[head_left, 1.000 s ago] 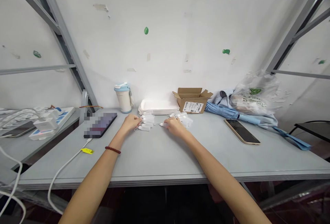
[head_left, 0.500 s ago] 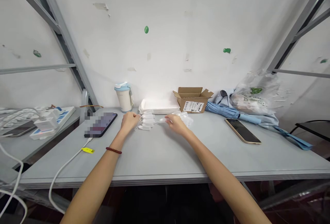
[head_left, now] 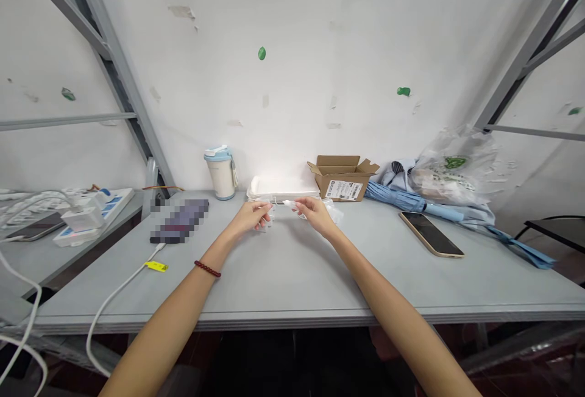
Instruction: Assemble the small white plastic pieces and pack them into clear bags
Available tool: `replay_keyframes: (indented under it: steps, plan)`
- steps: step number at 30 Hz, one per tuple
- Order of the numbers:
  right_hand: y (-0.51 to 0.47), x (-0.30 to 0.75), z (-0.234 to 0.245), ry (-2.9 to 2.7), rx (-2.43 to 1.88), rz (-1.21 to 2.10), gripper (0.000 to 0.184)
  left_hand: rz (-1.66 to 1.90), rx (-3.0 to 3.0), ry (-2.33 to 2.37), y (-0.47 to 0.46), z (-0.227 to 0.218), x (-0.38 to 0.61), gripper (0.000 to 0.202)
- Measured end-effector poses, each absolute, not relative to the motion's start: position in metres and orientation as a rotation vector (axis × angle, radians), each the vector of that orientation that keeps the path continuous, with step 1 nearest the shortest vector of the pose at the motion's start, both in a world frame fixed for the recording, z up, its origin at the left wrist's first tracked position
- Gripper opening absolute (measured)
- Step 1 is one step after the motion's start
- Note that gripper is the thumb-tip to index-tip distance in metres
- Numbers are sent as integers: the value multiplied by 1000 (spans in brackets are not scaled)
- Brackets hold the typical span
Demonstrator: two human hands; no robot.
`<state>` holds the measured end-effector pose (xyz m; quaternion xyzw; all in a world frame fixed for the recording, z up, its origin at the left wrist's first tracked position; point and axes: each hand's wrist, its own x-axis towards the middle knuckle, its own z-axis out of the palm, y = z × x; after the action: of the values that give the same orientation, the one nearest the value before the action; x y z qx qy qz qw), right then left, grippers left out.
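My right hand [head_left: 314,213] pinches a small white tube-like piece [head_left: 289,203] just above the table. A thin white cord [head_left: 278,203] runs from its tip towards my left hand [head_left: 253,214], whose thumb and forefinger are closed on the cord's end. Behind and below my left fingers lie several small white pieces [head_left: 269,221], partly hidden by the hand. A clear plastic bag [head_left: 336,213] rests just beyond my right hand. At the back lies a stack of flat white pieces [head_left: 283,187].
An open cardboard box [head_left: 342,186] and a lidded cup [head_left: 220,172] stand by the wall. To the left is a phone [head_left: 179,221] on a charging cable; to the right, another phone [head_left: 431,234], a folded blue umbrella [head_left: 395,196] and a plastic bag [head_left: 450,171].
My left hand has moved right, from beside the row of small white pieces to the cord. My right hand has lifted the white piece slightly, and the two hands are closer together.
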<state>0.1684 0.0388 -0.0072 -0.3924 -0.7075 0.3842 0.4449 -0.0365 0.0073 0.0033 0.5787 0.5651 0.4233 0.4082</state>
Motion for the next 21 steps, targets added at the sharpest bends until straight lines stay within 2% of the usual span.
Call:
replay_keyframes:
  steps: [7,15,21]
  plan:
    - [31,167,-1,-1735,-903,1104,29,1139,1337,1356,5,6,-37,46]
    - [30,166,-3,-1702,-898,1195,33,1146,1330,1294,3,7,-36,37]
    - [30,165,-3,-1682,-900,1202,34,1121,1354,1257,2,7,-35,38]
